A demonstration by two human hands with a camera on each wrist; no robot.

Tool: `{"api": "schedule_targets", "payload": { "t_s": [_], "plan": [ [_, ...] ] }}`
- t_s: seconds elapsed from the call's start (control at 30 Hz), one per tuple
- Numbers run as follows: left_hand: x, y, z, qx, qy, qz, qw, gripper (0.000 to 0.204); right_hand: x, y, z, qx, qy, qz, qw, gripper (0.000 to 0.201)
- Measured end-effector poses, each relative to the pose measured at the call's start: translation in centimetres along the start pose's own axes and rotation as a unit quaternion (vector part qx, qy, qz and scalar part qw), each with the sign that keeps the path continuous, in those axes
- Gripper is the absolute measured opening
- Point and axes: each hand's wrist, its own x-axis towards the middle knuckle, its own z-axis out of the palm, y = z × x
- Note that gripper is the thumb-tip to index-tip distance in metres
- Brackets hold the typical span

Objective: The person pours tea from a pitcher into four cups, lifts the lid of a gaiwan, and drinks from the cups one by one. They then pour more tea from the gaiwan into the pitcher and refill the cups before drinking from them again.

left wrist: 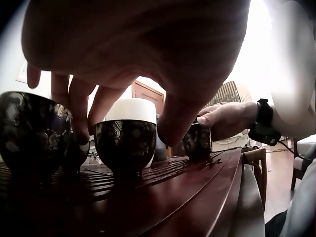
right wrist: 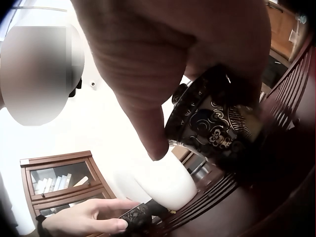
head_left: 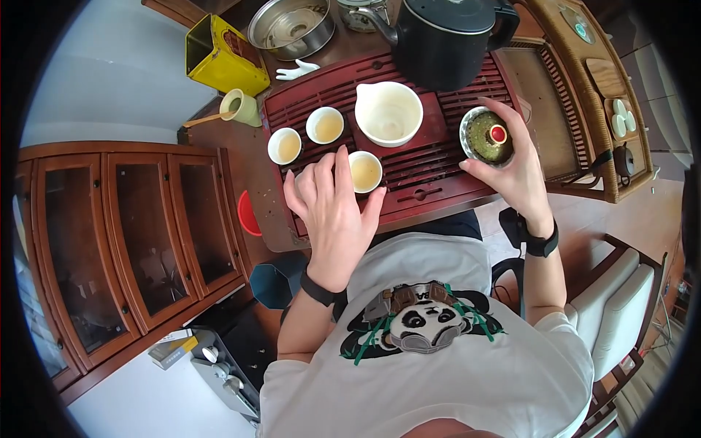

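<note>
On the slatted tea tray (head_left: 438,193), my left hand (head_left: 332,208) is around a teacup (head_left: 366,172) of pale tea, thumb and forefinger at opposite sides of its rim. The left wrist view shows this teacup's dark patterned outside (left wrist: 124,145). Two more filled teacups, one at the left (head_left: 285,146) and one farther back (head_left: 325,125), stand beyond my left fingertips. With my right hand (head_left: 520,171), thumb and forefinger spread across the rim, I grip a gaiwan (head_left: 485,137) with a red-knobbed lid. Its dark side (right wrist: 217,131) carries gold patterning. Between the hands stands a white pitcher (head_left: 388,113).
A black kettle (head_left: 445,44) stands at the back of the tray. Behind left are a yellow tin (head_left: 226,55), a steel bowl (head_left: 292,29), a small white hand figure (head_left: 297,70) and a pale cup with a wooden scoop (head_left: 241,107). A rattan tray (head_left: 584,157) lies right.
</note>
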Motion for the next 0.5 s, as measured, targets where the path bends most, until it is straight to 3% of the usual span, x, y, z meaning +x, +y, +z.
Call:
{"api": "schedule_targets", "payload": {
  "t_s": [0.37,0.5],
  "plan": [
    [0.3,0.8,-0.2,-0.019,0.036,-0.008,0.999,0.066,-2.4,-1.2,0.8,-0.043,0.045,0.043,0.997,0.086],
    [-0.1,2.1,-0.8,-0.117,0.043,-0.031,0.992,0.062,-2.7,-1.1,0.5,-0.051,0.036,0.037,0.997,0.089]
  ]
}}
